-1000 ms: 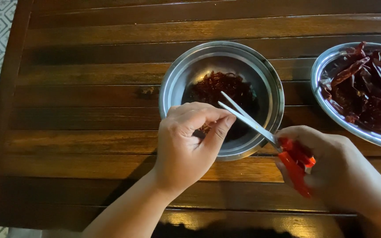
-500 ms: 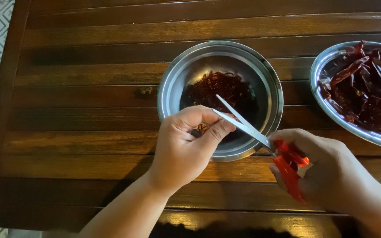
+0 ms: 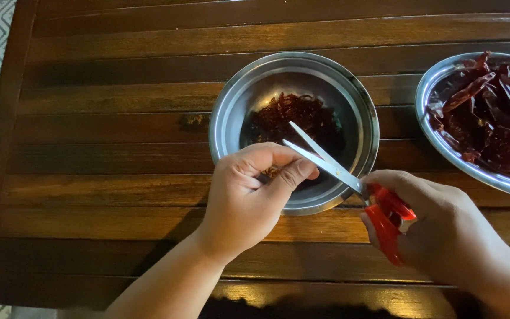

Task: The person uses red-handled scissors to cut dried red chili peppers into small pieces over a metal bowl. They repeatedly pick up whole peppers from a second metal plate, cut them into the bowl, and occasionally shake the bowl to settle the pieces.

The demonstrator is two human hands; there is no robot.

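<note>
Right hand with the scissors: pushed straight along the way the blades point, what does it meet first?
Probably the cut chilli shreds in the steel bowl; the right hand aims the open scissors there, though depth is unclear.

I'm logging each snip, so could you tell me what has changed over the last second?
Very little. The scissors in the right hand stay open over the bowl, blades drifting slightly. The left hand keeps its pinch at the blades; what it holds is hidden. The cut chilli and tray are unmoved.
</note>
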